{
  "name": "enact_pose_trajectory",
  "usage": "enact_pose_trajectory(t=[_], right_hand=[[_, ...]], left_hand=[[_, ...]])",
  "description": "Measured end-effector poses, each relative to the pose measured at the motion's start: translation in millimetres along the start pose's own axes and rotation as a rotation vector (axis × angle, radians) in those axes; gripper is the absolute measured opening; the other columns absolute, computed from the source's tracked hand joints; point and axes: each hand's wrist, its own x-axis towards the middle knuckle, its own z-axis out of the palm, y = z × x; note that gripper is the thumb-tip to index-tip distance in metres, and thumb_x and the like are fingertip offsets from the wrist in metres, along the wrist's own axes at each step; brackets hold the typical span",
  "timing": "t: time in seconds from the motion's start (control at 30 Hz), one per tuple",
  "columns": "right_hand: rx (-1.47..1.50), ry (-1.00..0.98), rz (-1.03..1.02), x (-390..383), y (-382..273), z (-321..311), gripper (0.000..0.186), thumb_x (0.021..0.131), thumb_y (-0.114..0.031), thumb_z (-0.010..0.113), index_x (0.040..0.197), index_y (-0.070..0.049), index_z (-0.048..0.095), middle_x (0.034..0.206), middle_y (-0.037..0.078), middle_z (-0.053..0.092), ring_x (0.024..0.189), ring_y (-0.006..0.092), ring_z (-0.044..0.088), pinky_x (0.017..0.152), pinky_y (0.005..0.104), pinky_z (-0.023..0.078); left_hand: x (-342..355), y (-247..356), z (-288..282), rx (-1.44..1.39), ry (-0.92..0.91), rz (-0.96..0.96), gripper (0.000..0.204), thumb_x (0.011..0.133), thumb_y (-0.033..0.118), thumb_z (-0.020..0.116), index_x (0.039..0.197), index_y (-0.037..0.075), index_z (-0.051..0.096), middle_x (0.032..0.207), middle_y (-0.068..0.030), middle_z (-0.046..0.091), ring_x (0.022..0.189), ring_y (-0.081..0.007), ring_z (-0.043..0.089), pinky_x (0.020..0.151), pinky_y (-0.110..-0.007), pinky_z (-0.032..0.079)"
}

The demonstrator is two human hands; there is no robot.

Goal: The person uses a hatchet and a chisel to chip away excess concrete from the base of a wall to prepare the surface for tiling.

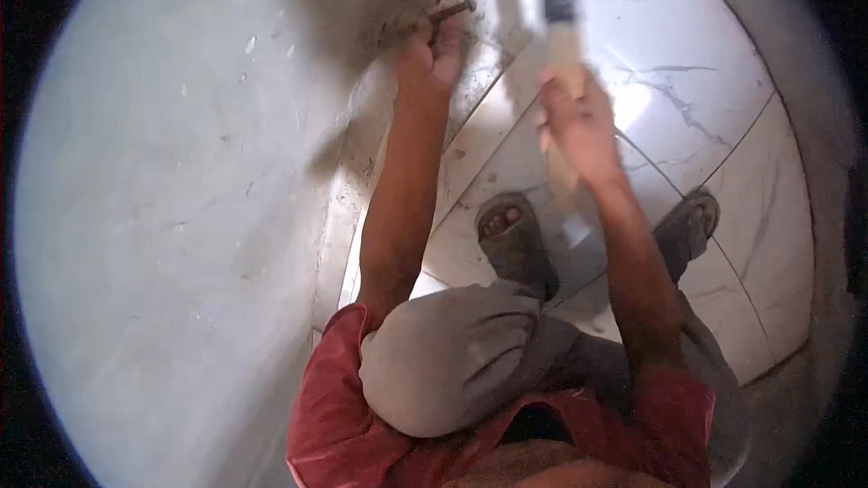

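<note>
My left hand point(427, 56) is closed around a rusty metal chisel point(454, 11), held low against the foot of the wall. The chisel's flared end points right, and its other end meets the rough strip where wall and floor join. Raised to the right of it, my right hand point(583, 126) grips a hammer point(566, 47) by its pale wooden handle. A dark band wraps the handle just under the hammer's head, which is smeared by motion at the top of the view.
A pale plastered wall point(172, 181) fills the left side. White marbled floor tiles point(750, 181) with dark joints lie to the right. Dusty debris point(459, 154) runs along the wall's foot. My sandalled feet point(511, 230) are on the tiles below my hands.
</note>
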Motion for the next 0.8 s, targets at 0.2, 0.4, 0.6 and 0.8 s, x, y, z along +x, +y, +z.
enact_pose_trajectory(t=[0.2, 0.4, 0.6, 0.8], right_hand=[[0.288, 0.228, -0.338, -21, -22, -27, 0.03, 0.088, -0.024, 0.05, 0.101, 0.002, 0.042, 0.06, 0.007, 0.047, 0.043, 0.0139, 0.045, 0.041, 0.0265, 0.041], [0.255, 0.162, -0.15, -36, 6, -20, 0.033, 0.088, -0.025, 0.049, 0.103, 0.003, 0.04, 0.061, 0.006, 0.047, 0.044, 0.0139, 0.046, 0.041, 0.0267, 0.041], [0.275, 0.11, -0.132, -37, 24, -22, 0.032, 0.086, -0.029, 0.054, 0.099, -0.001, 0.044, 0.062, 0.004, 0.05, 0.047, 0.0111, 0.048, 0.041, 0.0235, 0.039], [0.216, 0.17, -0.262, -40, 28, -23, 0.032, 0.088, -0.024, 0.049, 0.105, 0.002, 0.041, 0.063, 0.007, 0.048, 0.045, 0.0136, 0.046, 0.044, 0.026, 0.041]], left_hand=[[-28, -14, -9, 0.671, -0.06, 0.298, 0.015, 0.088, 0.005, 0.041, 0.097, -0.006, 0.047, 0.093, -0.0151, 0.053, 0.082, -0.0239, 0.056, 0.078, -0.035, 0.052], [-34, -6, -5, 0.605, -0.039, 0.196, 0.013, 0.088, 0.007, 0.043, 0.093, -0.003, 0.051, 0.089, -0.0135, 0.056, 0.077, -0.0208, 0.056, 0.07, -0.032, 0.052], [-33, -3, 0, 0.176, 0.049, -0.001, 0.016, 0.089, 0.009, 0.043, 0.092, -0.003, 0.053, 0.09, -0.0122, 0.056, 0.08, -0.0203, 0.055, 0.073, -0.031, 0.05], [-30, 1, -3, 0.342, -0.079, 0.043, 0.018, 0.09, 0.01, 0.041, 0.093, -0.004, 0.052, 0.09, -0.014, 0.055, 0.084, -0.0216, 0.054, 0.075, -0.032, 0.049]])
